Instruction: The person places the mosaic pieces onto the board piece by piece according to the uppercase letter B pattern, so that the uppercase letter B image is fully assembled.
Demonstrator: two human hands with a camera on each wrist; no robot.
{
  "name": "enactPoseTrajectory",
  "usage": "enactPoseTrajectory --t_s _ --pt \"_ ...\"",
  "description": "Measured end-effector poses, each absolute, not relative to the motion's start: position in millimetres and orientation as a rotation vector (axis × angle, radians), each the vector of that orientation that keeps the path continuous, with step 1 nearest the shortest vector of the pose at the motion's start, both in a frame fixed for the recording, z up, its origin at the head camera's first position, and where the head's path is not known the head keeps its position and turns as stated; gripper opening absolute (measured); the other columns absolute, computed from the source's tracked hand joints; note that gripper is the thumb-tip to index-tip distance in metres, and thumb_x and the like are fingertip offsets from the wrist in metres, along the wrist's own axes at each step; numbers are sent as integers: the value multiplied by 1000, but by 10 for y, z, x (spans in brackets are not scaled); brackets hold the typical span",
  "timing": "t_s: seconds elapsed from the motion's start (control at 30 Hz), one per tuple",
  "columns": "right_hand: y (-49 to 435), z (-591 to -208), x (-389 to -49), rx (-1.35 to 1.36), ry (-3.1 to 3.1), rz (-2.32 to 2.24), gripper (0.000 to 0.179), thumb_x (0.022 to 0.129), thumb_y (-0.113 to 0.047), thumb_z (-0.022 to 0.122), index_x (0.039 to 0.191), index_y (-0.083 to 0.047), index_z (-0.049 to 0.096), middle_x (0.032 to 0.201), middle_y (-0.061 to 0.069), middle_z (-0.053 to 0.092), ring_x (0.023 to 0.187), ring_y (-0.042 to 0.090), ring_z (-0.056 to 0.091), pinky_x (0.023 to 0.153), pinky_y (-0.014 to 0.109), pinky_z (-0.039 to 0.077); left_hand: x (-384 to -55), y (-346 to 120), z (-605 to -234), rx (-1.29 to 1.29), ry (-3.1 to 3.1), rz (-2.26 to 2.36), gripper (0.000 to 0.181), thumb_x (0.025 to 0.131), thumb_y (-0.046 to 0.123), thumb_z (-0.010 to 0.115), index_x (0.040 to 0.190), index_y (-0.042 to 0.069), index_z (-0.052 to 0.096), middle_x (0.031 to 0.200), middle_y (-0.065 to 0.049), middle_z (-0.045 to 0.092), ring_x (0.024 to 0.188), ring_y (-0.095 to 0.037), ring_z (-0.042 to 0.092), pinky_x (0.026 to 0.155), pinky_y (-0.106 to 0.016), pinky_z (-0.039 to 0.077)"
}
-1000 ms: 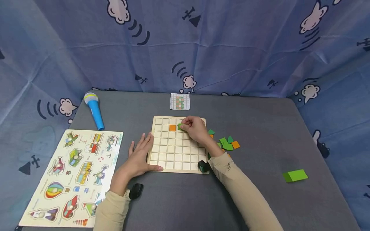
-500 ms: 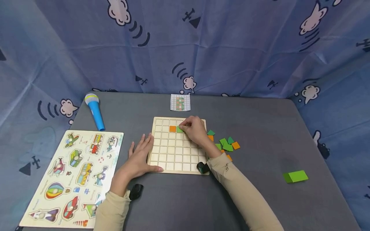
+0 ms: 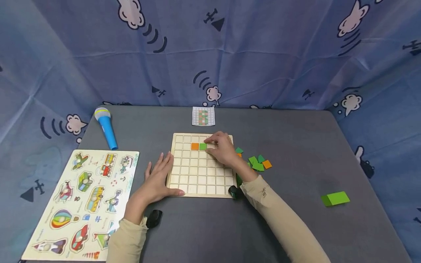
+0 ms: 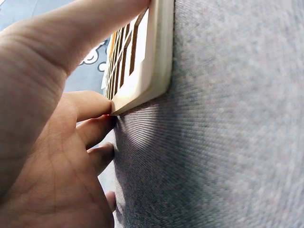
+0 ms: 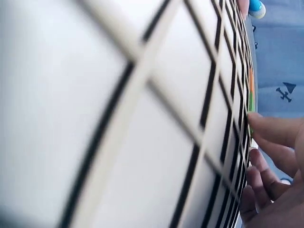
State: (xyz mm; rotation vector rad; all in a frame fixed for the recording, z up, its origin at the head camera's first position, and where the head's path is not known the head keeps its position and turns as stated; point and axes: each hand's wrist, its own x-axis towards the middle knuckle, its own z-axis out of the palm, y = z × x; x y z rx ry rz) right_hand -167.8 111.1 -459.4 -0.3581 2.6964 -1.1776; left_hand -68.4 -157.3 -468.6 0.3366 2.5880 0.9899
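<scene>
A pale wooden grid board [image 3: 189, 170] lies flat on the grey table. In its second row from the far side sit an orange square tile [image 3: 195, 146] and, touching it on the right, a green square tile [image 3: 203, 146]. My right hand [image 3: 224, 149] is just right of the green tile, thumb and forefinger spread apart with nothing seen between them. Along the board's left side my left hand [image 3: 158, 181] rests with fairly straight fingers, its thumb on the near edge. The left wrist view shows those fingers [image 4: 95, 105] touching the board's corner.
Loose green and orange tiles [image 3: 258, 167] lie right of the board, partly behind my right forearm. A patterned card [image 3: 203, 116] is beyond it. Leftward are a vehicle puzzle [image 3: 82, 204] and a blue toy microphone [image 3: 107, 128]. A green block [image 3: 336, 199] stands far right.
The green tile went from my right fingers, slightly tilted, to lying flat beside the orange one. My right thumb and forefinger have parted from it. The left hand stays in place.
</scene>
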Motion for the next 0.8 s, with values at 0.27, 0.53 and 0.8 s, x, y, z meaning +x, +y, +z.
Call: enactPoseTrajectory --t_s 0.27,0.53,0.8 --pt "1529 -4581 -1653 -299 2672 -1199 35 97 -6 76 132 -1 74 143 23 55 133 43 43 110 61 41 -683 -1568 -4694 340 2596 1001 132 75 42 97 169 1 13 179 -17 6 166 -43 -1 126 -70 -10" --pt "1992 -4638 -1651 -266 2689 -1182 38 98 -3 73 136 0 71 143 25 56 137 46 48 119 62 38 -694 -1562 -4713 339 2599 974 133 76 45 96 170 3 12 179 -16 6 166 -40 -3 126 -70 -9" --pt "2260 -4624 -1635 -128 2741 -1106 38 99 -5 74 136 -2 71 143 23 55 139 45 46 121 62 34 -689 -1563 -4701 336 2600 983 133 75 45 96 169 2 12 179 -16 6 166 -41 -2 126 -70 -9"
